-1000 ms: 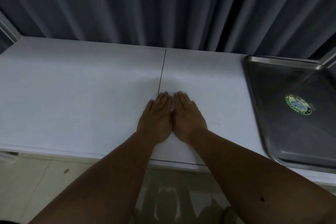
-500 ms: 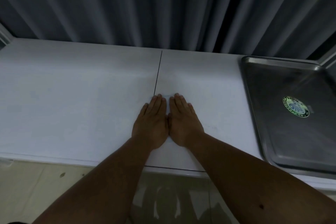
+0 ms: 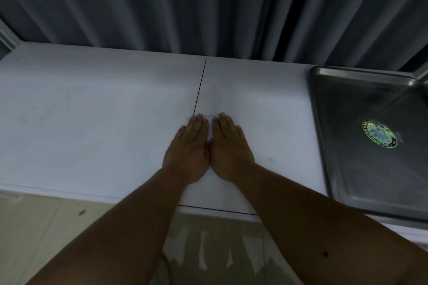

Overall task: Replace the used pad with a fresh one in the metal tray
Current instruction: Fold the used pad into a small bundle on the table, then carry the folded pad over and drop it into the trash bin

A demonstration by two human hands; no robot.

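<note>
The metal tray (image 3: 324, 146) lies at the right end of the white table, dark and shiny, with a round green sticker (image 3: 379, 133) on its floor and no pad in it. My left hand (image 3: 188, 150) and my right hand (image 3: 229, 149) rest flat, palms down, side by side on the table's middle, thumbs touching. Both hold nothing. They are well left of the tray. A faint pale edge shows at the fingertips; I cannot tell whether a thin white sheet lies under the hands. No pad is plainly visible.
The white table (image 3: 92, 122) has a dark seam (image 3: 200, 85) running from the back to my left fingertips. Grey curtains (image 3: 208, 7) hang right behind the table. Tiled floor (image 3: 46, 227) shows below the front edge.
Both hands stay flat and together at the same spot on the table. Only the view has shifted slightly.
</note>
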